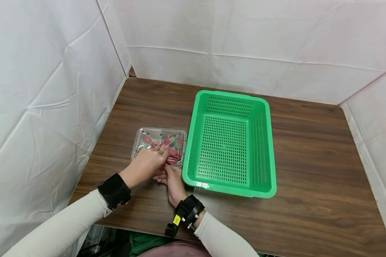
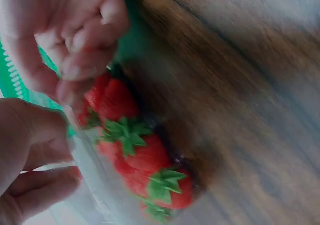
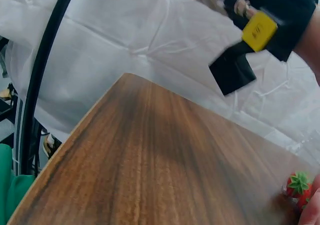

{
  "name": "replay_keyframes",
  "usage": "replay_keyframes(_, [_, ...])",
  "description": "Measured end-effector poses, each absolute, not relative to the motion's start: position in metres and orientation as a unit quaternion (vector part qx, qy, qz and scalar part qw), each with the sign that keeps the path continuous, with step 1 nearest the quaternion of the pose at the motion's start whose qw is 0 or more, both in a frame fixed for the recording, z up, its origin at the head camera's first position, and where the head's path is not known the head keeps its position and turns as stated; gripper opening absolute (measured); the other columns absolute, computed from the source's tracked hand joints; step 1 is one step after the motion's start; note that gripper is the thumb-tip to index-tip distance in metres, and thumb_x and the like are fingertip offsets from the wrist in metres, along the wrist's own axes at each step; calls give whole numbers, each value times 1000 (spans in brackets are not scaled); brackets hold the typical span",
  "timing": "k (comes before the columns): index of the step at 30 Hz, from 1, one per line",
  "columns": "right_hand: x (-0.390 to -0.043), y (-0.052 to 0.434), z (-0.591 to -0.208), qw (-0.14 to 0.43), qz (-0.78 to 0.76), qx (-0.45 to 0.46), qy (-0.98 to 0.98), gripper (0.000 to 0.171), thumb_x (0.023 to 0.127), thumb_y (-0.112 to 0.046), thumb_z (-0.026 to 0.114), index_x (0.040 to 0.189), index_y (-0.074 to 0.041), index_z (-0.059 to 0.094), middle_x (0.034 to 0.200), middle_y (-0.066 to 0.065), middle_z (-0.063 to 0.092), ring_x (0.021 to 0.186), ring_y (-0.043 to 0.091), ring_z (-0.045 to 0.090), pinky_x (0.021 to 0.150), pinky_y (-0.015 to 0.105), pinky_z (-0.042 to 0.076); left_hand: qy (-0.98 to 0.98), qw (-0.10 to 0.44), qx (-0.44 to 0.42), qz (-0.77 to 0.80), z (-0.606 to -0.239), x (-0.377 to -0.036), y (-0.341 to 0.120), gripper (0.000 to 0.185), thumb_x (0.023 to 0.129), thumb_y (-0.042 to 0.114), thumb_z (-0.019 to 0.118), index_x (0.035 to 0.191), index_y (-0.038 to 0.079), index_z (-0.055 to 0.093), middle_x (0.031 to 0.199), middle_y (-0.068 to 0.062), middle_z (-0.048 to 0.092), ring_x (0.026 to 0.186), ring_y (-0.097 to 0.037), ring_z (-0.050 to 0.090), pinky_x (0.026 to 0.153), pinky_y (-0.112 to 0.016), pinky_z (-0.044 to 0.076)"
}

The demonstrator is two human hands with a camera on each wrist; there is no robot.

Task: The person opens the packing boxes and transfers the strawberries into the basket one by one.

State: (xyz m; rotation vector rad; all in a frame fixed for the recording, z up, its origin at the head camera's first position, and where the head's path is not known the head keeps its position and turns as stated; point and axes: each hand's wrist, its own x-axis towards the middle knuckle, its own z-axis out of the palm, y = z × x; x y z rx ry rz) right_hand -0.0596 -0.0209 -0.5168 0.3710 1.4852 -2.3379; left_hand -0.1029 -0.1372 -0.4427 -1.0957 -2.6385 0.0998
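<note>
A clear plastic clamshell box (image 1: 161, 134) holds several red strawberries (image 2: 142, 150) with green leaf caps. It stands on the brown table, left of a green basket (image 1: 225, 189). My left hand (image 1: 148, 160) lies over the box's front part and pinches the clear lid's edge between thumb and fingers. My right hand (image 1: 173, 182) is at the front right corner of the box, its fingers curled and thumb and fingertip pinching the edge. In the left wrist view my right hand (image 2: 70, 40) is close above my left hand (image 2: 35, 155). Blur hides the exact contact.
The perforated green basket has nothing in it. White cloth walls (image 1: 244, 43) enclose the wooden table (image 1: 321, 171) at the back and both sides. The table's front edge lies close to the person's body. A black wristband (image 3: 280, 15) shows in the right wrist view.
</note>
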Motion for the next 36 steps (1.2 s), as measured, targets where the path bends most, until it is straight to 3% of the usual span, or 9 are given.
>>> replay_keyframes(7, [-59,-21,-515,172,-830,130,515,32,102,-21,45,100,7,62,72,-2,68,65,7,67,62,20,53,-911,134,-381,-79,-428,-121,-147,7,79,2,70,81,8,67,55,-3,56,44,-8,41,43,-27,36])
replay_keyframes(13, [-55,-21,-517,175,-838,120,503,36,103,-23,47,105,10,60,74,-2,70,67,8,67,63,20,53,-927,69,-335,-157,-395,-139,-152,16,80,3,68,93,7,74,61,-3,63,45,-6,32,48,-23,28])
replay_keyframes(18, [-54,-20,-517,181,-838,114,502,39,103,-25,47,110,12,59,76,-3,70,69,7,68,65,20,53,-939,39,-306,-154,-378,-147,-153,29,81,7,65,109,7,72,57,-1,57,45,-8,26,48,-24,23])
replay_keyframes(23, [-52,-20,-519,183,-838,113,502,43,103,-26,46,114,14,56,79,-3,70,70,7,68,65,19,53,-943,2,-285,-169,-368,-155,-156,36,87,12,61,123,8,66,71,-5,67,44,-10,27,46,-25,22])
replay_keyframes(28, [-51,-19,-519,183,-843,116,493,44,102,-28,48,114,13,55,81,-2,71,72,8,69,65,20,53,-942,28,-278,-185,-366,-166,-157,32,94,17,59,124,8,65,104,-11,73,53,-16,50,49,-29,35])
replay_keyframes(30, [-50,-18,-518,185,-843,113,492,44,102,-29,49,115,12,55,84,-1,72,73,8,69,66,20,54,-942,51,-277,-182,-367,-171,-157,33,94,17,61,125,7,64,112,-12,71,70,-22,63,62,-35,47])
replay_keyframes(32, [-49,-16,-518,192,-843,107,491,44,102,-30,48,117,11,55,88,1,72,76,9,69,68,21,54,-944,71,-272,-175,-369,-175,-157,35,94,17,62,127,6,62,119,-14,68,93,-27,67,84,-43,50])
replay_keyframes(34, [-48,-13,-517,204,-841,96,492,45,103,-31,47,120,10,54,95,4,73,80,9,69,71,21,54,-947,92,-260,-165,-372,-178,-158,38,94,17,62,130,6,59,127,-15,64,110,-32,62,104,-51,40])
replay_keyframes(36, [-46,-10,-516,220,-836,82,497,46,103,-31,45,124,9,52,102,6,72,83,9,69,75,22,54,-952,113,-239,-156,-377,-182,-161,40,94,17,62,133,6,57,133,-16,59,125,-33,53,114,-56,26])
